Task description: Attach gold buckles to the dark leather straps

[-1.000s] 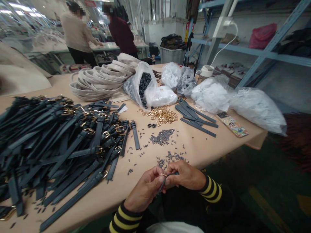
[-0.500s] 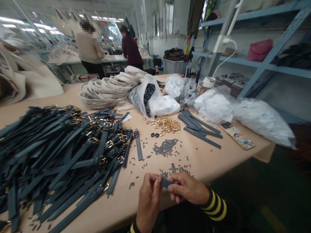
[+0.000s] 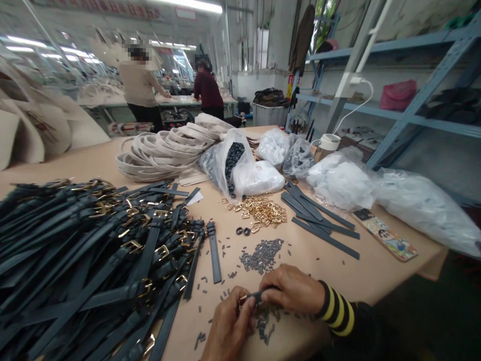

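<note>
Between my two hands is a short dark strap (image 3: 257,297) with a gold buckle at its left end. My left hand (image 3: 230,321) pinches the buckle end. The fingers of my right hand (image 3: 293,290) are closed on the other end. Small grey pieces (image 3: 262,255) lie in a heap just beyond my hands, and more are scattered beneath them. Behind that heap are gold buckles (image 3: 265,210) and two black loops (image 3: 243,231). A single strap with a loop (image 3: 214,253) lies to the left of the heap.
Buckled dark straps (image 3: 86,250) are piled at the left. Loose dark strips (image 3: 323,213) lie at the right, near a patterned phone case (image 3: 387,234). Farther back are plastic bags (image 3: 340,178), beige straps (image 3: 161,150) and a white cup (image 3: 329,142). Two people stand at a far table.
The view has shifted, so the table things sit lower. My hands have turned the strap, and its gold buckle now shows at my left fingers. A far person's arm is stretched out more.
</note>
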{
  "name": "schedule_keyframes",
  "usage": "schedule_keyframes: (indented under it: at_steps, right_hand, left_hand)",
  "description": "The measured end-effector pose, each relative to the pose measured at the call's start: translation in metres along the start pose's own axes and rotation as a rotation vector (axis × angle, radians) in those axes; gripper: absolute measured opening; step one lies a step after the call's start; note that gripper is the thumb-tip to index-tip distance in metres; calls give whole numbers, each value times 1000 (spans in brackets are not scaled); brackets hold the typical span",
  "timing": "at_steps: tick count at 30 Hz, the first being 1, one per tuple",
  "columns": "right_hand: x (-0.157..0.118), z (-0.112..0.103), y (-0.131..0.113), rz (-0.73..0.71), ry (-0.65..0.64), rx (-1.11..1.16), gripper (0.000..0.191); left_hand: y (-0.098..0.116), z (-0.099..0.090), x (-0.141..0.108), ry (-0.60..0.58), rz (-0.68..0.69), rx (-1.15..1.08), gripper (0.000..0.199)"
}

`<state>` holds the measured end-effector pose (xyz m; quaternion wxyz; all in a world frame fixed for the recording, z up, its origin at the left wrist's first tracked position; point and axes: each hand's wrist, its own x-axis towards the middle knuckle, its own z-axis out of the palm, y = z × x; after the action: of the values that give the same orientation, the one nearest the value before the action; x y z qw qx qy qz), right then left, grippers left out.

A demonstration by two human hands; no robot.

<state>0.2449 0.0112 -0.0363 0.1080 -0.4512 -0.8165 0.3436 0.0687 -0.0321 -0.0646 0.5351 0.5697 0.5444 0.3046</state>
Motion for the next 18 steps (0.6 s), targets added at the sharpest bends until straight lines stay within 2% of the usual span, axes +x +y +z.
schedule_keyframes:
  at_steps: [2, 5, 9, 14, 18]
  right_hand:
    - [27, -14, 6, 39, 70, -105, 16]
    - [72, -27, 14, 232, 250, -316, 22]
    - [114, -24, 15, 312, 244, -419, 21]
    - [117, -15, 2, 273, 163, -481, 19]
    - [110, -14, -5, 246, 175, -483, 24]
  left_hand:
    - [-3, 0, 6, 40, -2, 29, 26]
    - [-8, -1, 11, 56, 6, 81, 25]
    - [-14, -1, 13, 39, 20, 107, 24]
    - [-18, -1, 13, 29, 22, 87, 24]
    - [-17, -1, 12, 42, 40, 67, 23]
